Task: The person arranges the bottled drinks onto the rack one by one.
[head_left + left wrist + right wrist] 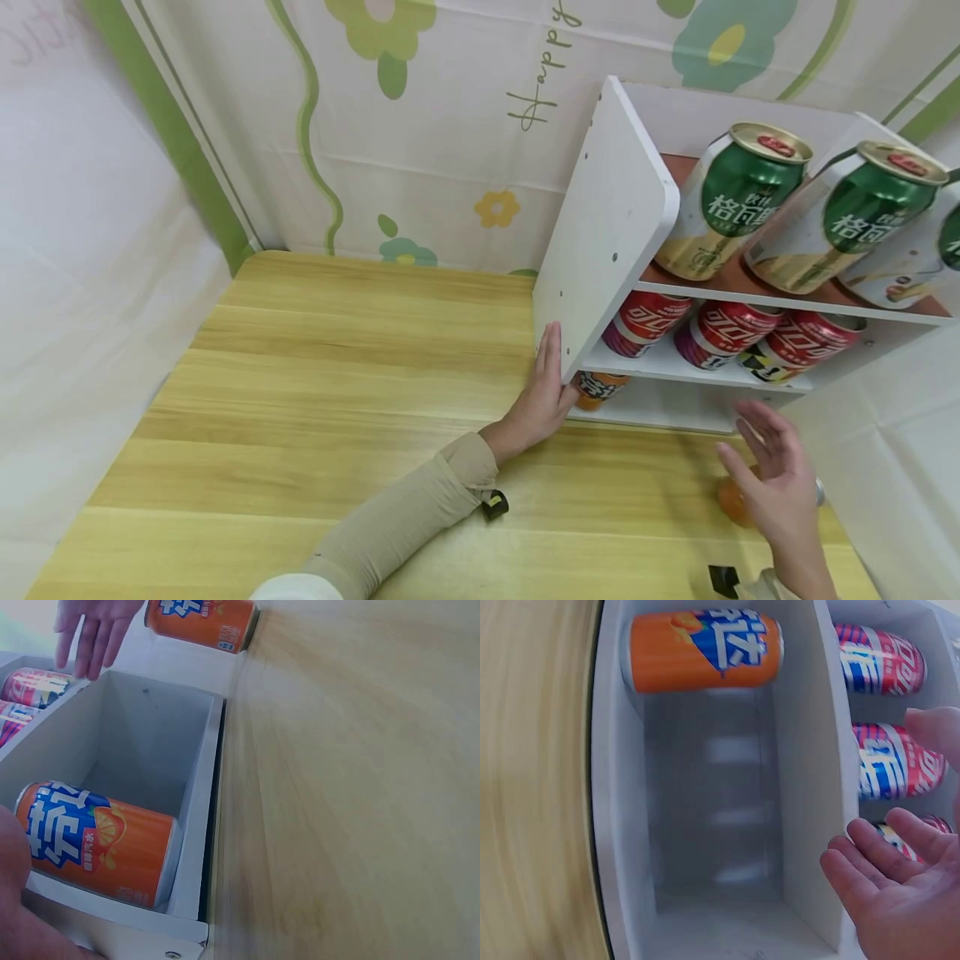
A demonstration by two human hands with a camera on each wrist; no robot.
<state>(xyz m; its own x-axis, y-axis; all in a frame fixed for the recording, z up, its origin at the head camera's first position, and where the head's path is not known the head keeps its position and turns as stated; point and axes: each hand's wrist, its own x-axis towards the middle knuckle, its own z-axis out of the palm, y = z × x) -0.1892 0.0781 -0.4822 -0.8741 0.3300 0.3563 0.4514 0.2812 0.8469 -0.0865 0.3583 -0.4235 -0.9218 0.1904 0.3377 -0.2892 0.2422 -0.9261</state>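
Observation:
My left hand [536, 412] lies with straight fingers against the side panel of a white shelf [611, 217], at its lower front corner. Just inside that corner, an orange soda can [97, 844] stands on the bottom tier, partly hidden by the hand in the head view. My right hand [783, 483] hovers in front of the shelf's right part, fingers loosely bent and holding nothing. Behind it, on the table, is a second orange soda can [732, 502], mostly covered by the hand. The right wrist view shows the palm [915, 900] beside the middle tier.
Red soda cans [726, 333] fill the middle tier. Green, white and gold cans [738, 200] stand on the top one. The shelf stands on a wooden table [300, 400], against a patterned cloth [442, 125]. A white cloth [900, 467] hangs at the right.

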